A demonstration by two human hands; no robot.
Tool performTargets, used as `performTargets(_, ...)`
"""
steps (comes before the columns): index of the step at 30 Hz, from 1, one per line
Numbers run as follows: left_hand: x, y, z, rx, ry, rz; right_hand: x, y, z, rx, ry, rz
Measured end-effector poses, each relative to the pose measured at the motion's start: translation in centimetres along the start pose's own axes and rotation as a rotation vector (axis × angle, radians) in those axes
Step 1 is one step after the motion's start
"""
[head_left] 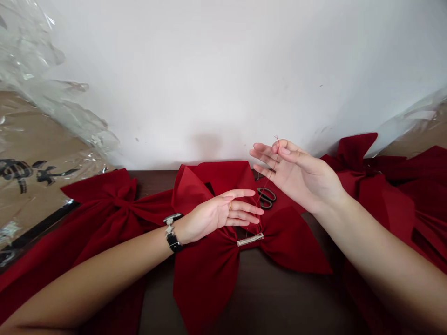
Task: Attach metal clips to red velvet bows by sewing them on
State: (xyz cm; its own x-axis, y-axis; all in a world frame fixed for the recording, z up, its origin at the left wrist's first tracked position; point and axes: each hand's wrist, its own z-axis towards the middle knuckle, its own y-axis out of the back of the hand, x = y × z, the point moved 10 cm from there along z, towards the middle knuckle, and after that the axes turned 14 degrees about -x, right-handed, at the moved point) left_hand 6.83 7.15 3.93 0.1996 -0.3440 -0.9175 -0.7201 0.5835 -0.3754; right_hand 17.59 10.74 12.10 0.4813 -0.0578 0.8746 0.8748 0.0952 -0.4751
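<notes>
Our right hand (303,173) pinched thin red thread (267,178); left hand (213,215) spread; below, flat silvery metal clip (250,240) placed on red cloth bow (211,274), sewing seemingly unfinished

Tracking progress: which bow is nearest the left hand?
The middle bow, with a pale clip, under the left hand; left bow and right bow lie aside.
</notes>
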Motion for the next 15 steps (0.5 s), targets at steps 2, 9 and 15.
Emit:
performTargets(2, -0.3, 0.0, 0.0, 0.005, -0.001, -0.028, 0.1, 0.1, 0.0, -0.009, 0.003, -0.007)
performTargets(9, -1.8, 0.3, 0.1, 0.030, -0.007, -0.137, 0.3, 1.0, 0.4, -0.071, 0.007, -0.031)
performTargets(15, -3.3, 3.2, 0.8, -0.159, -0.118, -0.029, -0.1, 1.8, 1.1, -0.124, -0.021, 0.018)
